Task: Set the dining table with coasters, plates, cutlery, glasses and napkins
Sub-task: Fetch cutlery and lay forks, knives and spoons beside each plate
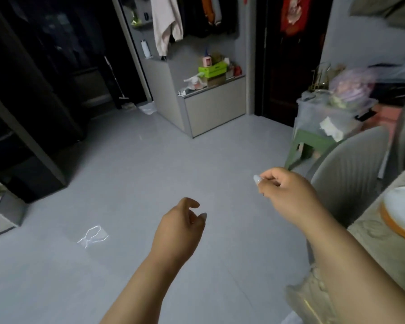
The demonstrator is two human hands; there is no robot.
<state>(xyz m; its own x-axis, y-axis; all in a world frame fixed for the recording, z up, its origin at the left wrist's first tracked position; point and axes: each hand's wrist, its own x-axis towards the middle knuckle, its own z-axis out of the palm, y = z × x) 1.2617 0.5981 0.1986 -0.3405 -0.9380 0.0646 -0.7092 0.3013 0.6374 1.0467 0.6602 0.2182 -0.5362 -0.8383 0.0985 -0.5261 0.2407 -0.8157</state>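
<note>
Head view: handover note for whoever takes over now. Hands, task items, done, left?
Left hand: loosely curled, holds nothing, over the floor.
Right hand: fingers curled, seems empty; a pinch can't be ruled out.
Items: one white plate on an orange coaster, at the dining table edge, far right. A chair stands beside it.
Done: that coaster and plate.
Left: no cutlery, glasses or napkins in view; the rest of the table is out of frame.

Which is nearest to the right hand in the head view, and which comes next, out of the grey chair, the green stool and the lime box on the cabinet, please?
From the right hand:
1. Grey chair, just to the hand's right, beside the table.
2. Green stool, beyond the chair, under a clear bin.
3. Lime box, far back on the cabinet by the hanging clothes.
</note>
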